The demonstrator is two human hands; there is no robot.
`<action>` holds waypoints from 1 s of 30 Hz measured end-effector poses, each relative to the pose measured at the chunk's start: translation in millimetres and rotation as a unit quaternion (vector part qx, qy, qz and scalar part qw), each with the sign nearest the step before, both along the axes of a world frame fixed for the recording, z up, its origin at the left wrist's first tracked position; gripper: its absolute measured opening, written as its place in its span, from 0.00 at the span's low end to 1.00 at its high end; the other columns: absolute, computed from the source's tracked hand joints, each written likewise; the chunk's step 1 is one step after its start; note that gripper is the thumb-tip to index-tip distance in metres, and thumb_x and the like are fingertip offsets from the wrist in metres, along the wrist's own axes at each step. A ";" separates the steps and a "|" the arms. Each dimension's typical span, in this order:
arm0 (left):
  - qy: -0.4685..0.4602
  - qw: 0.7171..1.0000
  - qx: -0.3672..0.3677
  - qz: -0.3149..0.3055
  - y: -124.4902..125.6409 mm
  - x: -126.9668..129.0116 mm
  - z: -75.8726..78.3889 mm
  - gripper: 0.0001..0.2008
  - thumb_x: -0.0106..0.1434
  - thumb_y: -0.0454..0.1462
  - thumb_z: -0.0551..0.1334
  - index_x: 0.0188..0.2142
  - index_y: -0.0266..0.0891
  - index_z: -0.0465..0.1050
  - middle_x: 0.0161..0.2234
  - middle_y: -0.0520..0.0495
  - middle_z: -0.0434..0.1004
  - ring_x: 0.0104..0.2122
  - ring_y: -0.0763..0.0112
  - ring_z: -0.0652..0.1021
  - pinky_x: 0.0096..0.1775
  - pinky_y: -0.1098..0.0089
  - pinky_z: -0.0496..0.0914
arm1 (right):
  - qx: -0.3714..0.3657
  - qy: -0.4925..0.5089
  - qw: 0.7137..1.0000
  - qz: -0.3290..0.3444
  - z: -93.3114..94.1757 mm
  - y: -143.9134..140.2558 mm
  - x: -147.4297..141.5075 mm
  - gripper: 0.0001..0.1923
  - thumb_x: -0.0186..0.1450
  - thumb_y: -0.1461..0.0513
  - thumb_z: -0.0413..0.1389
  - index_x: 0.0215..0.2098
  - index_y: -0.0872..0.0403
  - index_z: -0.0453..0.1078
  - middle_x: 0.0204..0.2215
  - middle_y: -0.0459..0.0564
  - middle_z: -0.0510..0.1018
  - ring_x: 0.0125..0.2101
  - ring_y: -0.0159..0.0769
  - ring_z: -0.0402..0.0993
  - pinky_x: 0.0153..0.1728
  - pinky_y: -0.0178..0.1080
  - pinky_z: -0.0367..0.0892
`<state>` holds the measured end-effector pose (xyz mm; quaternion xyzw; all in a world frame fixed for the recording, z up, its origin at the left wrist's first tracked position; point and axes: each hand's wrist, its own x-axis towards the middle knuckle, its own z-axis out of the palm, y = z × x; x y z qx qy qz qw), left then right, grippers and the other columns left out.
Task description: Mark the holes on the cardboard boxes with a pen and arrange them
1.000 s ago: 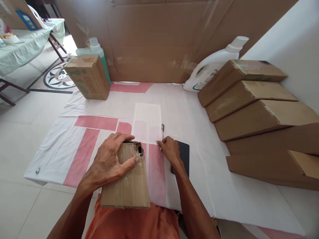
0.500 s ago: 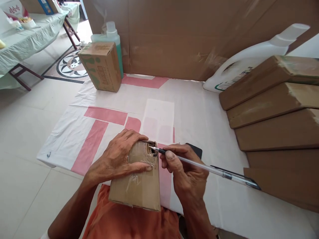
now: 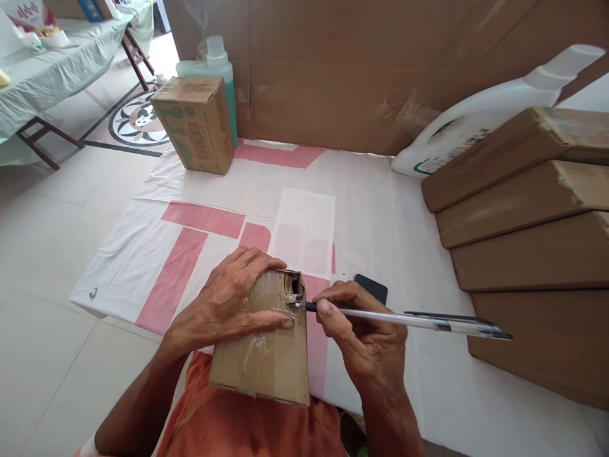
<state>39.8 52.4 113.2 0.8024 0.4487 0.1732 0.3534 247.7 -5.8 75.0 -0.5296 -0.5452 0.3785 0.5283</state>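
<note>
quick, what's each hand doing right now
Left hand: fingers spread flat, pressing down on the taped cardboard box.
Right hand: closed on a pen, tip at the box's torn corner.

The left hand (image 3: 228, 301) lies palm down, flat on top of the box (image 3: 266, 355), fingers spread toward the box's far edge and thumb stretched along its top. The right hand (image 3: 366, 333) is just right of the box, fingers curled around a pen (image 3: 419, 320), thumb pressing near its tip. Both forearms reach in from below.
</note>
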 end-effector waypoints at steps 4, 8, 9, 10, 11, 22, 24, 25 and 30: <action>0.002 1.000 0.000 -0.001 0.5 0.0 -0.8 0.26 0.60 0.46 0.75 0.56 0.47 0.73 0.53 0.47 0.78 0.55 0.55 0.75 0.55 0.57 0.70 | -0.018 0.013 0.997 -0.075 3.7 1.4 15.7 0.14 0.71 0.53 0.62 0.30 0.50 0.73 0.21 0.42 0.69 0.19 0.30 0.63 0.19 0.34 0.56; 0.015 1.000 0.016 0.000 -0.3 -1.0 -2.9 0.26 0.61 0.45 0.74 0.57 0.48 0.72 0.54 0.46 0.78 0.55 0.54 0.76 0.55 0.57 0.71 | -0.116 -0.054 0.989 -0.079 -19.7 23.1 41.4 0.13 0.73 0.51 0.56 0.38 0.50 0.71 0.28 0.45 0.78 0.22 0.32 0.71 0.24 0.35 0.66; 0.019 1.000 0.019 0.003 -0.3 -1.4 -3.5 0.26 0.61 0.45 0.74 0.57 0.48 0.72 0.54 0.46 0.78 0.55 0.53 0.76 0.55 0.57 0.71 | -0.165 -0.098 0.980 -0.057 -30.7 28.6 46.9 0.12 0.73 0.52 0.55 0.38 0.51 0.70 0.29 0.46 0.80 0.22 0.33 0.72 0.25 0.36 0.67; 0.021 1.000 0.022 0.006 -0.2 -1.8 -4.2 0.26 0.61 0.45 0.74 0.57 0.48 0.72 0.54 0.46 0.78 0.54 0.53 0.76 0.54 0.57 0.72 | -0.215 -0.151 0.964 -0.028 -42.8 33.1 51.1 0.12 0.73 0.54 0.54 0.35 0.51 0.69 0.26 0.46 0.79 0.22 0.34 0.72 0.25 0.36 0.66; 0.022 0.999 0.025 0.010 0.2 -2.2 -5.0 0.26 0.61 0.45 0.73 0.57 0.48 0.72 0.54 0.46 0.78 0.54 0.53 0.77 0.54 0.57 0.72 | -0.245 -0.185 0.952 -0.006 -55.0 36.1 53.6 0.10 0.72 0.57 0.55 0.32 0.51 0.68 0.23 0.45 0.78 0.21 0.34 0.72 0.26 0.36 0.65; 0.040 0.997 0.058 0.012 4.3 -3.7 -6.7 0.25 0.59 0.45 0.72 0.55 0.49 0.74 0.51 0.48 0.80 0.50 0.53 0.78 0.50 0.58 0.74 | -0.325 -0.332 0.885 -0.033 -100.6 20.2 27.8 0.15 0.70 0.58 0.59 0.26 0.50 0.63 0.26 0.49 0.76 0.29 0.40 0.71 0.29 0.38 0.53; 0.043 0.997 0.060 0.014 4.1 -4.1 -6.6 0.25 0.60 0.46 0.72 0.55 0.49 0.75 0.51 0.47 0.81 0.50 0.53 0.78 0.50 0.58 0.74 | -0.327 -0.341 0.880 -0.054 -98.1 13.0 36.4 0.16 0.70 0.53 0.60 0.28 0.50 0.65 0.27 0.50 0.77 0.30 0.42 0.73 0.30 0.38 0.56; 0.042 0.997 0.061 0.014 4.1 -4.2 -6.9 0.25 0.60 0.46 0.72 0.55 0.49 0.75 0.51 0.47 0.81 0.51 0.53 0.79 0.50 0.58 0.74 | -0.330 -0.347 0.875 -0.073 -96.7 8.0 42.8 0.16 0.70 0.51 0.60 0.31 0.50 0.66 0.29 0.51 0.78 0.32 0.44 0.75 0.31 0.39 0.58; 0.029 0.997 0.066 0.011 5.4 -4.4 -10.1 0.25 0.60 0.47 0.72 0.55 0.49 0.75 0.51 0.48 0.81 0.50 0.53 0.79 0.51 0.58 0.73 | -0.359 -0.362 0.833 -0.213 -95.6 -22.7 78.3 0.16 0.69 0.52 0.60 0.46 0.55 0.68 0.51 0.71 0.75 0.53 0.63 0.73 0.42 0.48 0.65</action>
